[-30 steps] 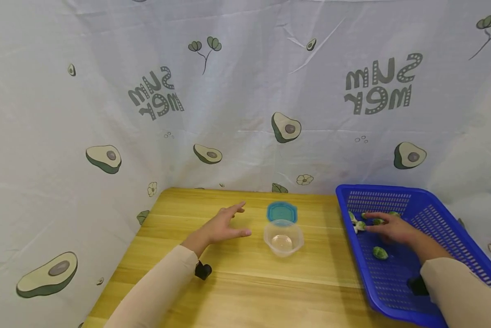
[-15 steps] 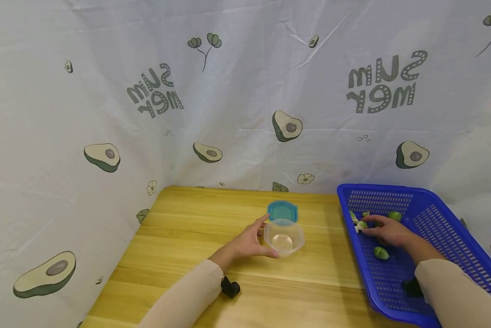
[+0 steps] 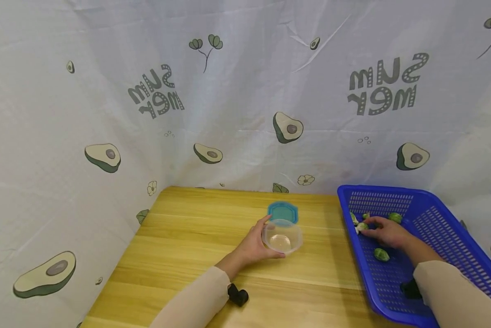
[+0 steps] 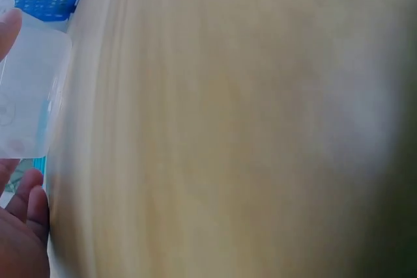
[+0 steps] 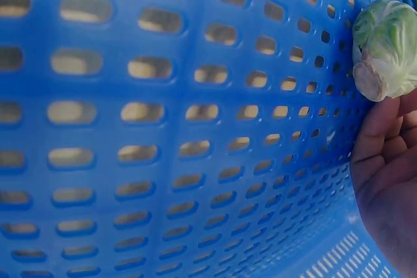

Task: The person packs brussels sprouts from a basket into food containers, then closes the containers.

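Observation:
My left hand (image 3: 256,246) grips a clear plastic tub (image 3: 282,238) from its left side, thumb at the near side and fingers at the far side. In the left wrist view the tub (image 4: 36,89) appears at the left edge, between thumb and fingers. Directly behind it a blue lid (image 3: 283,211) lies on the table. Inside the blue basket (image 3: 393,313), my right hand (image 3: 390,233) pinches a Brussels sprout (image 3: 362,226) near the left wall. That sprout's cut stem end (image 5: 370,81) shows in the right wrist view, just above the curled fingers.
Several more sprouts lie in the basket, one loose sprout (image 3: 381,254) nearer me and another (image 3: 395,217) toward the back. The wooden table (image 3: 188,218) ends at a printed curtain (image 3: 237,114) behind and at the left.
My left hand has moved right and closed around the tub, which shifts slightly left. In the basket, my right hand has moved slightly and its fingers have drawn together at the sprout.

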### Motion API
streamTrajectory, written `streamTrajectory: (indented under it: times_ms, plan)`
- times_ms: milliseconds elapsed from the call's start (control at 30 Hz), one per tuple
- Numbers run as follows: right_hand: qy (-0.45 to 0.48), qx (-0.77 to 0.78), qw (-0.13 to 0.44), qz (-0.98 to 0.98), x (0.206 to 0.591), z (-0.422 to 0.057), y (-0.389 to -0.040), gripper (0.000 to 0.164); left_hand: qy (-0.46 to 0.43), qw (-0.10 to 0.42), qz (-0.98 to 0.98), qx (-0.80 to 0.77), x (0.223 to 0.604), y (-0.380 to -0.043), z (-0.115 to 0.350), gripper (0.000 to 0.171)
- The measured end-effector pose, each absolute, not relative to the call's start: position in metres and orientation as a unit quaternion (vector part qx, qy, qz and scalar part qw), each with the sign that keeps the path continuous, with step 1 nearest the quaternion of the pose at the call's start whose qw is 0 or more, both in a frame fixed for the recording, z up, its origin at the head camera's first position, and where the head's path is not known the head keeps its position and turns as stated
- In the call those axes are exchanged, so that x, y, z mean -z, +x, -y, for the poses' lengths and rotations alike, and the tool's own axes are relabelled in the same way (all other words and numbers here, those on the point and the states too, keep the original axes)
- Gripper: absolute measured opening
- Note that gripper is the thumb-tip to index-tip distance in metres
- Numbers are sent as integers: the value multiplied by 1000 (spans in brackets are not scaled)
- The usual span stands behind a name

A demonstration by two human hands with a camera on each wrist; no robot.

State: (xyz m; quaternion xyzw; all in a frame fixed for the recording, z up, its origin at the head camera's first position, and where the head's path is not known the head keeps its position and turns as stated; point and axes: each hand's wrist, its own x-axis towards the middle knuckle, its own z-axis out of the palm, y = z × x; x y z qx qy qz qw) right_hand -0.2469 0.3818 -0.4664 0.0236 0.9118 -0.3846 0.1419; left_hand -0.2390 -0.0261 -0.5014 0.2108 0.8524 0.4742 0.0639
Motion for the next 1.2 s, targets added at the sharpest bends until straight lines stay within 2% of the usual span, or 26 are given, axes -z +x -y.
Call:
streamTrajectory:
  times_ms: [133,300,600,967,1200]
  plan:
    - [20,386,135,-913,468,-381,-246,57,194,71,-834,-512,507,-240,31,112]
    - [28,382,132,-914,470,-379,-246,57,184,82,-812,-548,511,-239,35,99]
    - [42,382,133,-913,468,-379,-247,61,185,62,-827,-527,510,-237,35,85]
    - [50,410,116,-903,460,-385,-243,65,192,72,-808,-553,512,-237,32,84]
    - [26,380,78,-921,433,-380,-242,70,187,72,-809,-553,516,-234,31,84]
